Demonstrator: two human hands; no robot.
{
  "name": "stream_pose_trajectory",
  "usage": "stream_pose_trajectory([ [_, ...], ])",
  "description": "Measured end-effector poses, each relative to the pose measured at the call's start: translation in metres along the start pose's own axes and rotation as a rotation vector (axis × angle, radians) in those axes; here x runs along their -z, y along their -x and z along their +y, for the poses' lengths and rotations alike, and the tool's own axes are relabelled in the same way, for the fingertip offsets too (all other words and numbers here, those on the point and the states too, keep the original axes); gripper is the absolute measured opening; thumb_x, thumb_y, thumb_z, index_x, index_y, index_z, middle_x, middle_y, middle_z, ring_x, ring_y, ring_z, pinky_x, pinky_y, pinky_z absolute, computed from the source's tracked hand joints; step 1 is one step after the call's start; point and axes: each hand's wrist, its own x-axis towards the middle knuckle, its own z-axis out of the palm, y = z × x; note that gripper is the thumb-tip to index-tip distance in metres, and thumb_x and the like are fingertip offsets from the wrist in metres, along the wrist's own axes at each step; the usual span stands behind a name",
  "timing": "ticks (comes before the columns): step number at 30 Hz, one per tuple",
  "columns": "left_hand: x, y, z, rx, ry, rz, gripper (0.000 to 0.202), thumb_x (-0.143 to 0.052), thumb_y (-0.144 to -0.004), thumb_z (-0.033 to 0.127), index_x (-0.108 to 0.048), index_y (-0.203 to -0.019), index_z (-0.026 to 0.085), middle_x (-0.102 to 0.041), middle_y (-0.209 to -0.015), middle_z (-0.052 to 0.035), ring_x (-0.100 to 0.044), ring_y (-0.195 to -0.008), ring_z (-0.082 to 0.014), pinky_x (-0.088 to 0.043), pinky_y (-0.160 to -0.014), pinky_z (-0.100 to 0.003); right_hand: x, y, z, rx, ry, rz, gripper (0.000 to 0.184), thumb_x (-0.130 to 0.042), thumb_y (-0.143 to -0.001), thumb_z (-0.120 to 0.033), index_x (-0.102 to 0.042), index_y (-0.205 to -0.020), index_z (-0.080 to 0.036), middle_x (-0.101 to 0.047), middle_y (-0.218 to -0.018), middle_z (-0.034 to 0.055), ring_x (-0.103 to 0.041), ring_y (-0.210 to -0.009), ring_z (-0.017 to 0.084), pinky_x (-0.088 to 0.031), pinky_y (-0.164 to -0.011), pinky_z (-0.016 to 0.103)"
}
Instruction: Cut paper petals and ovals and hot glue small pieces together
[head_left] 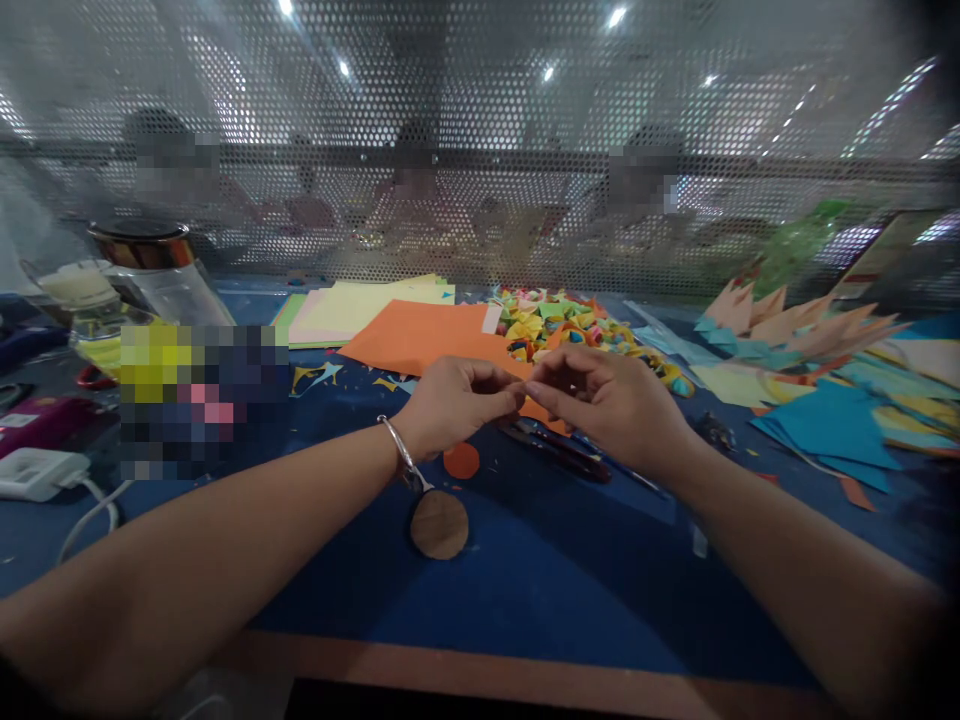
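Note:
My left hand [456, 405] and my right hand [611, 405] meet over the middle of the table, thumbs and fingertips pinched together. Whatever lies between the fingertips is too small to make out. Just below them shows a piece of orange paper [543, 411], and I cannot tell whether it is held or lies on the table. Scissors [559, 450] with dark handles rest beneath my right hand. An orange paper circle [461, 461] lies by my left wrist, near a round brown disc [439, 524]. Behind my hands is an orange paper sheet [431, 335].
A heap of small folded coloured papers [559, 318] stands behind the hands. Pale sheets [360, 308] are stacked at back left, near a jar [161, 275] and a white power socket [41, 473]. Blue paper [832, 430] and peach folded points [795, 325] lie right. A perforated screen [480, 90] borders the back.

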Motion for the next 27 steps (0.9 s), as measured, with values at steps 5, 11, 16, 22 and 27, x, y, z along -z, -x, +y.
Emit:
stream_pose_trajectory([
  [5,0.0005,0.0004,0.0013,0.053,0.157,-0.098,0.03,-0.083,-0.071,0.036,-0.068,-0.066,0.012,-0.068,-0.066,-0.0013,-0.06,-0.061,-0.0069,-0.05,-0.066,-0.021,0.0015,-0.0015,-0.0011,-0.074,-0.099,-0.043,0.026,-0.068,-0.083,-0.046,-0.062,-0.078,-0.022,-0.061,-0.067,0.0003,-0.054,-0.053,0.013,-0.045,-0.049,0.028],
  [11,0.0014,-0.0007,0.0019,0.05,0.17,-0.096,0.035,-0.088,-0.064,0.039,-0.066,-0.063,0.012,-0.067,-0.062,-0.0001,-0.06,-0.058,-0.0068,-0.052,-0.064,-0.021,0.0027,-0.0018,-0.0009,-0.103,-0.142,-0.06,0.031,-0.072,-0.08,-0.051,-0.064,-0.077,-0.021,-0.061,-0.066,0.0004,-0.054,-0.054,0.013,-0.047,-0.05,0.028],
  [16,0.0024,-0.0001,0.0036,0.009,0.125,-0.125,0.025,-0.081,-0.075,0.032,-0.069,-0.067,0.012,-0.068,-0.062,-0.0003,-0.061,-0.057,-0.007,-0.053,-0.063,-0.022,0.0056,-0.0022,-0.0004,-0.172,-0.251,-0.111,0.032,-0.075,-0.078,-0.051,-0.064,-0.081,-0.021,-0.061,-0.06,-0.0017,-0.054,-0.049,0.012,-0.047,-0.047,0.025],
  [22,0.0043,-0.0006,0.0026,-0.007,0.05,-0.146,0.02,-0.074,-0.083,0.025,-0.069,-0.068,0.012,-0.069,-0.063,-0.0009,-0.063,-0.058,-0.0075,-0.055,-0.066,-0.023,0.0084,-0.0034,0.0051,-0.171,-0.206,-0.173,0.029,-0.073,-0.081,-0.049,-0.065,-0.079,-0.021,-0.06,-0.06,-0.0012,-0.055,-0.049,0.012,-0.048,-0.046,0.025],
  [27,0.0052,-0.0028,0.0001,0.021,0.057,-0.109,0.022,-0.077,-0.08,0.027,-0.068,-0.067,0.012,-0.07,-0.063,-0.002,-0.065,-0.06,-0.0085,-0.055,-0.065,-0.022,0.0091,-0.0035,0.0038,-0.161,-0.174,-0.2,0.032,-0.072,-0.081,-0.052,-0.065,-0.078,-0.021,-0.06,-0.063,-0.0009,-0.055,-0.051,0.012,-0.048,-0.045,0.025],
])
